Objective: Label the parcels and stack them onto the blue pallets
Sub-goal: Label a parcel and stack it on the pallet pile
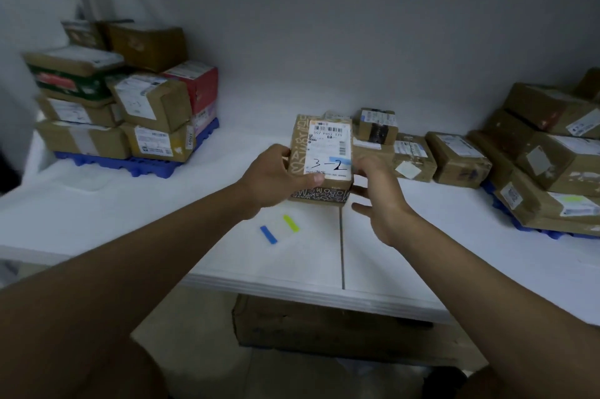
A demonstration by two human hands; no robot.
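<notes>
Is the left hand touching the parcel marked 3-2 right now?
Touching. The head view shows the left hand gripping the parcel, its thumb lying across the lower edge of the white label.

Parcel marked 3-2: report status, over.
Left hand grips the parcel; right hand open beside it. Blue sticker on its label. Path to left pallet unobstructed.

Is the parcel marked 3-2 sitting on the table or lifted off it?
Cannot tell for certain. The left hand grips the parcel with its label face up; its lower edge sits close to the table, with no clear gap.
</notes>
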